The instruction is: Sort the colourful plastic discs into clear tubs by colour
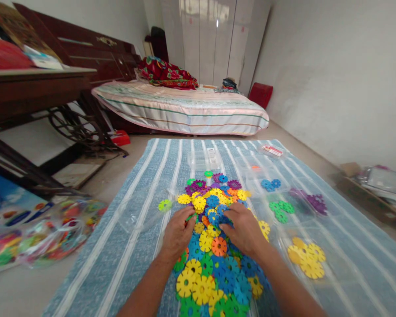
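Note:
A long heap of plastic notched flower discs (pixel 205 241) in yellow, blue, green, orange and purple lies on the striped cloth. My left hand (pixel 179 231) is at the heap's left side, fingers curled together; green and orange show at its fingertips, but what it grips is hidden. My right hand (pixel 246 229) reaches in from the right, with thumb and fingers closed at a blue notched disc (pixel 221 210). Clear plastic trays to the right hold sorted discs: yellow discs (pixel 312 259), green discs (pixel 281 210), purple discs (pixel 317 204) and blue discs (pixel 270 184).
A single lime-green disc (pixel 165 205) sits left of the heap by a clear tray (pixel 135 215). Another clear container (pixel 198 160) stands at the back. Bags of colourful pieces (pixel 66 229) rest on the floor at left. Beyond is a bed (pixel 185 110).

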`<action>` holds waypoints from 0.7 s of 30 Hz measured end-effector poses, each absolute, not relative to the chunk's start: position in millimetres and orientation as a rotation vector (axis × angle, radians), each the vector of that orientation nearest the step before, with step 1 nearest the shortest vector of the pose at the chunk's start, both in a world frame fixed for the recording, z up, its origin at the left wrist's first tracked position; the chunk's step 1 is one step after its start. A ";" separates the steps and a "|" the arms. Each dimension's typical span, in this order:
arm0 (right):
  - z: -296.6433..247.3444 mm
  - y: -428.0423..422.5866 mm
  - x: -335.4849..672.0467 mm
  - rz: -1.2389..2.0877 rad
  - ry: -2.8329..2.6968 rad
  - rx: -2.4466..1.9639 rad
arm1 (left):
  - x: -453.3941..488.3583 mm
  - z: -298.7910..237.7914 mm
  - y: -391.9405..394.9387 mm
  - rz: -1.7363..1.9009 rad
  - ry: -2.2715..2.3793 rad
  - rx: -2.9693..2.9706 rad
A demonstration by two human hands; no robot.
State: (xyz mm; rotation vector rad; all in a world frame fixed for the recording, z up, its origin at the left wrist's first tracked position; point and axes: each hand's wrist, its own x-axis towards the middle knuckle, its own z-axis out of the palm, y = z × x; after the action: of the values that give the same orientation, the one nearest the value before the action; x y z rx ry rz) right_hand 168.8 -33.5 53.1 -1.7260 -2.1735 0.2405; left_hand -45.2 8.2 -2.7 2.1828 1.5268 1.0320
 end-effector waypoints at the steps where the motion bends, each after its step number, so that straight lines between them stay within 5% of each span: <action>1: 49.4 -35.7 162.5 0.249 -2.193 -1.745 | -45.2 -3.5 8.5 1.037 1.524 2.188; 21: 27.1 -56.1 150.5 0.127 -2.036 -1.564 | -48.6 -11.8 13.6 1.064 1.503 2.236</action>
State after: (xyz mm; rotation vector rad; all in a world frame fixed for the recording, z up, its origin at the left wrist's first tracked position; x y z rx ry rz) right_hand 150.5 -56.1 27.1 -1.5637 -2.0356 0.1266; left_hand -48.6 13.6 -11.8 2.2365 1.5026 1.0642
